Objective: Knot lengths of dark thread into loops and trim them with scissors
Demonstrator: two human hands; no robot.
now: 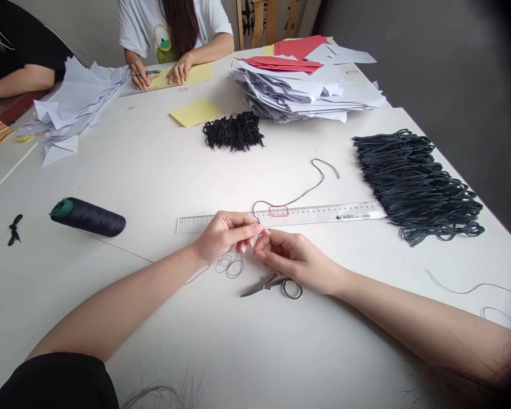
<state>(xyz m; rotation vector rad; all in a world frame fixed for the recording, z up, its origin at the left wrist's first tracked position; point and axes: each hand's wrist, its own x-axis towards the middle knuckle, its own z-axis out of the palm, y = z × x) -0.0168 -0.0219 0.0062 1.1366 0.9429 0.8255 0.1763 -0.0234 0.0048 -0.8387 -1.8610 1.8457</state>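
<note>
My left hand [225, 236] and my right hand [293, 260] meet just above a clear plastic ruler [319, 214], their fingertips pinching a thin grey cord [298, 196]. From there the cord loops up across the ruler and ends in a curl on the white table [162, 295]. A red-outlined mark [278, 211] sits on the ruler near my fingers. Below my hands lie steel scissors [276, 287], closed, and a small coil of thin dark thread [230, 264]. My fingers hide the exact spot where the cord is held.
A large bundle of dark cord loops [413, 182] lies at the right, a smaller one [234, 132] ahead. A black thread spool [87, 217] lies left. Beyond stands a stacked paper pile [302, 91]. A co-worker's hands [153, 72] hold a pen on yellow paper.
</note>
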